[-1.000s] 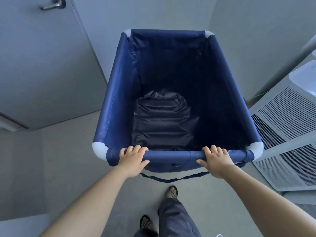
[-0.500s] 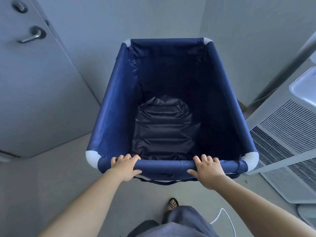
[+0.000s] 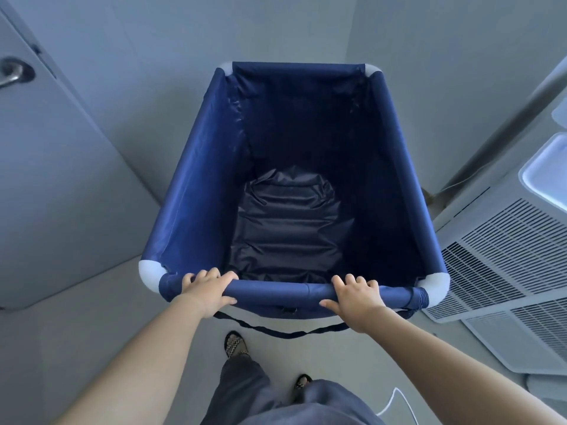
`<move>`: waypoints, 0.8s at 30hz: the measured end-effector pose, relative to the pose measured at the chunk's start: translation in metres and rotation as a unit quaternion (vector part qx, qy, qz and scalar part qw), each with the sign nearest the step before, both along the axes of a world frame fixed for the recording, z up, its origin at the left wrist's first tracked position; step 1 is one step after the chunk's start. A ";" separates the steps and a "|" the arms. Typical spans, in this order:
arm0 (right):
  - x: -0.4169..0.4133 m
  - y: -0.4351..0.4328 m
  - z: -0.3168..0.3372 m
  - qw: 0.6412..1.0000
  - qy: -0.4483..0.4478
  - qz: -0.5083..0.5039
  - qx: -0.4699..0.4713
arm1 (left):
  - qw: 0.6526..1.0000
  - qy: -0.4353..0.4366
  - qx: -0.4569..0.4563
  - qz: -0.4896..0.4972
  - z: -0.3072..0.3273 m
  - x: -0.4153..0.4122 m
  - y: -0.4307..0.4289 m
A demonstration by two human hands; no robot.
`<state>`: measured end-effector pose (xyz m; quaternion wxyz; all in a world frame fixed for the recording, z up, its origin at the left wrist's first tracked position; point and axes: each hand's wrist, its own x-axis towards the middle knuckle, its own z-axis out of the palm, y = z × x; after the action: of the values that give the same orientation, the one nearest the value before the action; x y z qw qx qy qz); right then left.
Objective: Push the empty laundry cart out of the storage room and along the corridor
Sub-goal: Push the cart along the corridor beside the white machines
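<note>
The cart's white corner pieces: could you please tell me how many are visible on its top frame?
4: near-left corner piece, near-right corner piece, far-left corner piece, far-right corner piece. Any lower on the laundry cart would be hidden by fabric.

Storage room surroundings.
Grey door (image 3: pixel 52 179) with lever handle (image 3: pixel 13 74) stood at left; white louvred unit (image 3: pixel 503 262) at right, grey pipe (image 3: pixel 503 121) slanting above it.

No text, label or number is legible anywhere.
</note>
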<state>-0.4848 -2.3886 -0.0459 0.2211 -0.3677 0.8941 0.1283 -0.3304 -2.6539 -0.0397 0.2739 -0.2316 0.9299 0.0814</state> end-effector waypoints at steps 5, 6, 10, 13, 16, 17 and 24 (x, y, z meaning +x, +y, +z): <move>-0.024 -0.023 0.002 1.000 0.020 -0.020 -0.010 | 0.999 -0.006 0.005 -0.032 0.001 -0.039 -0.031; -0.029 -0.028 0.002 0.999 0.023 -0.025 -0.009 | 0.999 -0.004 0.006 -0.036 0.002 -0.048 -0.037; -0.051 -0.052 0.004 0.999 0.019 -0.044 0.007 | 0.999 0.001 0.008 -0.048 0.001 -0.080 -0.063; -0.068 -0.067 0.005 0.998 0.020 -0.059 0.018 | 0.998 0.006 0.008 -0.057 -0.002 -0.103 -0.081; -0.081 -0.083 0.005 0.997 0.022 -0.072 0.031 | 0.998 0.013 0.010 -0.068 -0.005 -0.123 -0.098; -0.084 -0.087 0.005 0.996 0.022 -0.076 0.034 | 0.997 0.015 0.011 -0.073 -0.006 -0.129 -0.104; -0.106 -0.112 0.006 0.992 0.028 -0.105 0.055 | 0.992 0.029 0.018 -0.120 -0.008 -0.166 -0.138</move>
<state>-0.5904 -2.5007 -0.0400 0.2283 -0.2549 0.9253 0.1636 -0.4967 -2.7920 -0.0476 0.2586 -0.1111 0.9569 0.0711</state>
